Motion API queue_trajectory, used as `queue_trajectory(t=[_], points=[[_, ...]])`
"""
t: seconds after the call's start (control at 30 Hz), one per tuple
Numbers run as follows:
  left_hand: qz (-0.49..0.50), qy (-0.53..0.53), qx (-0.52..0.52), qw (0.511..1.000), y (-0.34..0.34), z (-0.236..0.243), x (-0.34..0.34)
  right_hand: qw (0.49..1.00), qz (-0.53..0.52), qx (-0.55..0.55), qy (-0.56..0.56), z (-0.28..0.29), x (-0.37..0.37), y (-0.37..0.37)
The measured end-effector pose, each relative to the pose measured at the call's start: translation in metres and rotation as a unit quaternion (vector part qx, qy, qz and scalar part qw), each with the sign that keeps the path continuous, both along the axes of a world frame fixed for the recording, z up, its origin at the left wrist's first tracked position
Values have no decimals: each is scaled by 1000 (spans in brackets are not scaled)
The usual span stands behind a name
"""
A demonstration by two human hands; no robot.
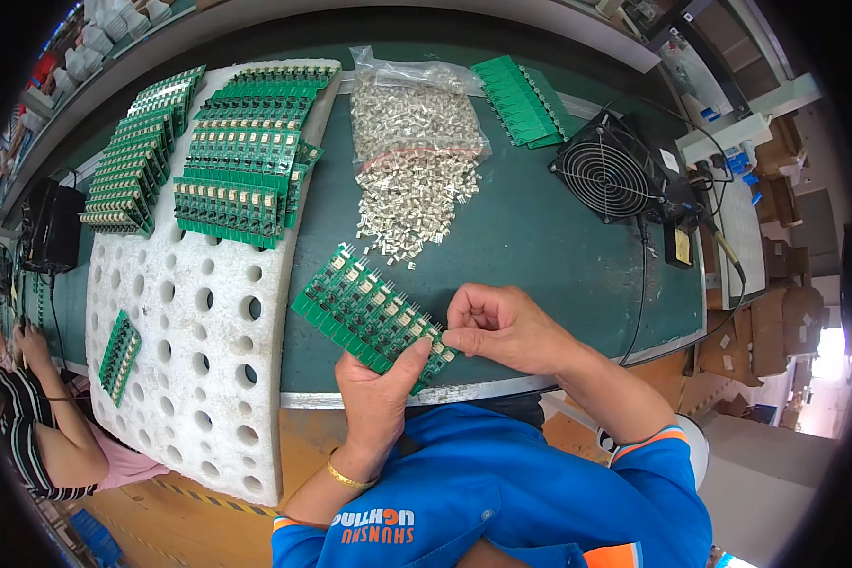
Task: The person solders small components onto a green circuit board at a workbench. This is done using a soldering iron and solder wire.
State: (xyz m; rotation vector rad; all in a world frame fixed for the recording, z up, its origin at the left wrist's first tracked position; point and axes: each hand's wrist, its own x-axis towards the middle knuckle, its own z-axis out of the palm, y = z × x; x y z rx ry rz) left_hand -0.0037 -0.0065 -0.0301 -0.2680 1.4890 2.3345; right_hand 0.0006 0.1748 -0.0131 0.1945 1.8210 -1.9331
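Circuit board (355, 327): above table (559, 246), long axis upper-left to lower-right | left hand (374, 393): grasping its near edge | right hand (504, 329): nearest its right end, board lying leftward; fingertips together, whether pinching a part, cannot tell | count: held board 1, clear bag (407, 118) 1, fan (604, 168) 1; loose metal parts (412, 208) uncountable

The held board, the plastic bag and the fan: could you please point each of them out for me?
Held board (373, 310): head view, on the middle of its component side.
Plastic bag (417, 112): head view, on its filled middle.
Fan (604, 170): head view, on its round grille.
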Motion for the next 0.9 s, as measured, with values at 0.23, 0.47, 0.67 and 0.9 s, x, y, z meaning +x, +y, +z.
queue_trajectory(t=[0.23, 0.47, 0.67, 0.9], points=[[-35, 13, -26, 999, -10, -4, 2, 997, 55, 55, 2, 7, 1, -3], [-35, 46, -31, 998, -4, -11, 8, 990, -16, 123, 71, 7, 18, -9], [-49, 12, 16, 999, -6, -13, 4, 990, -38, 97, 98, -2, 19, -13], [-88, 18, 52, 995, -15, -3, 5, 983, -53, 92, 152, 4, 18, -12]])
